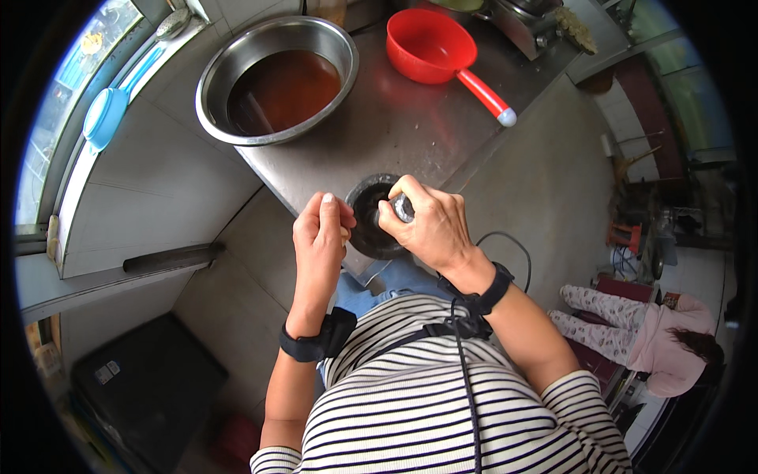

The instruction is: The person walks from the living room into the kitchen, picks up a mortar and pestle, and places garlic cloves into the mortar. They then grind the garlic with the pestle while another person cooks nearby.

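A dark stone mortar (377, 249) stands at the near corner of the metal worktop (379, 142). Over its right side is my right hand (432, 222), with thumb and fingers curled round the pale-marked top of a dark stone pestle (404, 208). The pestle's lower end is hard to make out inside the dark bowl. My left hand (323, 225) is closed at the mortar's left rim, and a small pale piece (344, 234) shows between its fingers; what it is, I cannot tell.
A steel basin (204, 112) of reddish-brown liquid stands at the back left. Right of it is a red plastic ladle (432, 47), its handle towards the worktop's right edge. A gas stove (518, 29) is farther back. A person in pink (669, 338) sits at the far right. A cable lies on the floor.
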`<state>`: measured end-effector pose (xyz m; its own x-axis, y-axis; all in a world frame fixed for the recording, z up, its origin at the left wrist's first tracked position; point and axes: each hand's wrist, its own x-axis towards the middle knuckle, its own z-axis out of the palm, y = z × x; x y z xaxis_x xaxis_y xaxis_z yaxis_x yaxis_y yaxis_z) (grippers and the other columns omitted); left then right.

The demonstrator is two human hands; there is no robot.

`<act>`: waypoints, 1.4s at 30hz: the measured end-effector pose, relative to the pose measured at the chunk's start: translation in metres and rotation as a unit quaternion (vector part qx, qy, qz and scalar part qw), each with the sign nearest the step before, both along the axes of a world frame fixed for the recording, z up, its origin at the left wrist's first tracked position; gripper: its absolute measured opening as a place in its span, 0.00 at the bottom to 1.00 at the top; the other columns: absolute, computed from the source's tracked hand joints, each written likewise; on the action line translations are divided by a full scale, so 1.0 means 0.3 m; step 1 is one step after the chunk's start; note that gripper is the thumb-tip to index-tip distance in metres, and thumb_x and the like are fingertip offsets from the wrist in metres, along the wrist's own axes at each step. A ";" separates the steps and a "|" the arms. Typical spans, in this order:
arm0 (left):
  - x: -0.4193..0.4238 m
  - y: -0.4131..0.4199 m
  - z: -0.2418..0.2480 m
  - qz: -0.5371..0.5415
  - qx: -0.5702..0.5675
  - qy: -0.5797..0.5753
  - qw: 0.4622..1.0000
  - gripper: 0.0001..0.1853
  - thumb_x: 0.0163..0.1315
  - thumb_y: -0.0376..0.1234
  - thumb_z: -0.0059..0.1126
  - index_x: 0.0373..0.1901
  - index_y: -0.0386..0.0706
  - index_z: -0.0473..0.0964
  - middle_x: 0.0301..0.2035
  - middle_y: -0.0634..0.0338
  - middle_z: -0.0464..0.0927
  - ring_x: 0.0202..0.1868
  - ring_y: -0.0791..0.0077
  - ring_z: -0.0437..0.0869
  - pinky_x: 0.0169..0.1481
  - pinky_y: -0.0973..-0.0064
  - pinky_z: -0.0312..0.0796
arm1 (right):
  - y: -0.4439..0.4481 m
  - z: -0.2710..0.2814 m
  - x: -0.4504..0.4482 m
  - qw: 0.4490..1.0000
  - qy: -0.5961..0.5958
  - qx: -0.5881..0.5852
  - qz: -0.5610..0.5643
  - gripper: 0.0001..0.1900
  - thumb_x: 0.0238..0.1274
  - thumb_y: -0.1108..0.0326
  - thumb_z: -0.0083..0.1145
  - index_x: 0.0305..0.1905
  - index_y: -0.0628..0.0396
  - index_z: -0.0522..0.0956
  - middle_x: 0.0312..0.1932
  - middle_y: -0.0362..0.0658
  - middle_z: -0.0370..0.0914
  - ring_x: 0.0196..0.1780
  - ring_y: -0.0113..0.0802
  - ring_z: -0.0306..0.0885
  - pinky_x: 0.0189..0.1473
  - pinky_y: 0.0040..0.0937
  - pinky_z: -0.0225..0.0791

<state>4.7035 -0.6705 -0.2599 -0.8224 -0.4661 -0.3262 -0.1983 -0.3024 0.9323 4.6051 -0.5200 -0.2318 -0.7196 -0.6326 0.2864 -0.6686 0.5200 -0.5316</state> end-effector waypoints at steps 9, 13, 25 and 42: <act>0.012 -0.012 0.016 -0.014 0.128 0.038 0.991 0.17 0.80 0.44 0.44 0.36 0.43 0.75 0.30 0.64 0.76 0.27 0.87 0.70 0.22 0.89 0.53 | -0.005 0.003 0.003 1.000 -0.018 0.011 -0.017 0.11 0.58 0.61 0.69 0.33 0.53 0.78 0.21 0.47 0.80 0.24 0.46 0.82 0.28 0.40 0.74; 0.014 -0.005 0.024 -0.016 0.108 0.039 0.993 0.17 0.80 0.44 0.45 0.36 0.44 0.75 0.29 0.65 0.76 0.27 0.88 0.70 0.22 0.89 0.53 | -0.004 0.024 0.005 0.993 0.030 -0.079 -0.083 0.10 0.58 0.62 0.69 0.34 0.53 0.78 0.21 0.47 0.80 0.24 0.46 0.82 0.29 0.40 0.74; 0.027 -0.002 0.035 -0.009 0.069 -0.011 0.998 0.19 0.80 0.45 0.45 0.34 0.43 0.75 0.27 0.68 0.75 0.25 0.89 0.67 0.23 0.88 0.53 | -0.016 0.003 -0.005 0.999 0.025 -0.040 -0.023 0.10 0.58 0.62 0.69 0.34 0.53 0.78 0.21 0.47 0.80 0.25 0.43 0.84 0.28 0.37 0.75; 0.036 -0.028 0.009 -0.034 0.031 -0.027 0.999 0.19 0.79 0.41 0.46 0.33 0.38 0.76 0.26 0.63 0.78 0.28 0.81 0.74 0.34 0.80 0.69 | -0.056 0.003 -0.006 0.998 0.038 -0.023 -0.044 0.10 0.59 0.61 0.69 0.35 0.53 0.79 0.23 0.46 0.82 0.25 0.43 0.84 0.28 0.37 0.75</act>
<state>4.7144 -0.6791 -0.2573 -0.8316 -0.3868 -0.3985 -0.2709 -0.3440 0.8990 4.6032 -0.5368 -0.2310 -0.7467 -0.5531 0.3695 -0.6611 0.5552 -0.5048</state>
